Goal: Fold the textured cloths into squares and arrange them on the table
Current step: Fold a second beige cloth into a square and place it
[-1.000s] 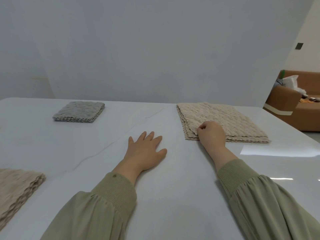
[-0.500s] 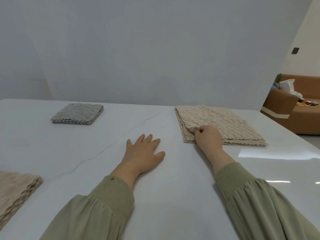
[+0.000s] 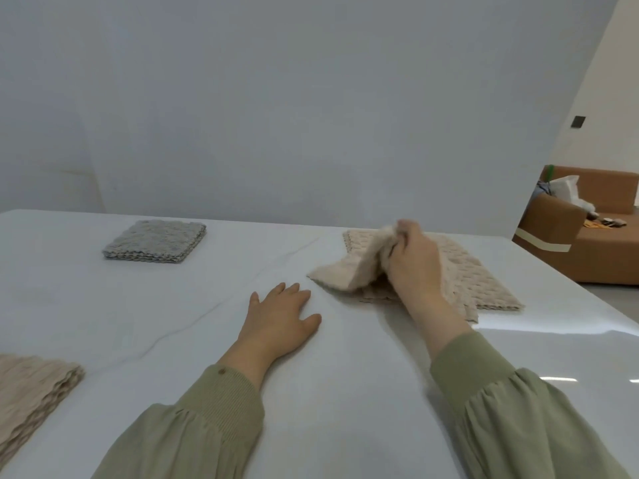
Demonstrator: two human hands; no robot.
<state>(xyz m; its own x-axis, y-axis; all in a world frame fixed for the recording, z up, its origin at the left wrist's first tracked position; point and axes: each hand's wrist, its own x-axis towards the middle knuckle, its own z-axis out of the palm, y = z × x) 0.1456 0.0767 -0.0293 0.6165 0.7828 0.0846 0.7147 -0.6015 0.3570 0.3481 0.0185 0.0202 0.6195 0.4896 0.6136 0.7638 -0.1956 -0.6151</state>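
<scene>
Head view: a white table [image 3: 345, 392] with faint grey veins fills the lower half, and a pale wall [image 3: 311, 115] stands behind it.

The left hand [image 3: 280, 316] lies flat on the table near the middle. It is palm down with fingers straight and slightly spread, holding nothing.

At about two o'clock from it, the right hand [image 3: 415, 267] is raised off the surface. Its fingers are curled round a bunch of the top cloth [image 3: 349, 271], a beige textured piece. The gripped part is up in the air, and the cloth slopes down from the fingers toward eight o'clock. Its lower edge ends near the left fingertips and seems to touch the table there, though motion blur makes that contact hard to confirm.

Under and behind the right hand lies the beige pile [image 3: 484, 281] of the same waffle-like cloths. It lies flat and spreads toward three o'clock of that hand, near the table's right edge.

At ten o'clock from the left hand, well apart, sits a grey stack [image 3: 155, 240], folded square with its wavy edges lined up. At eight o'clock, on the left border, a beige stack [image 3: 31, 388] is partly cut off.

Both forearms wear green sleeves [image 3: 214, 420] with ribbed cuffs. Beyond the table at far right, a brown sofa [image 3: 587, 243] holds bits too small to identify.
</scene>
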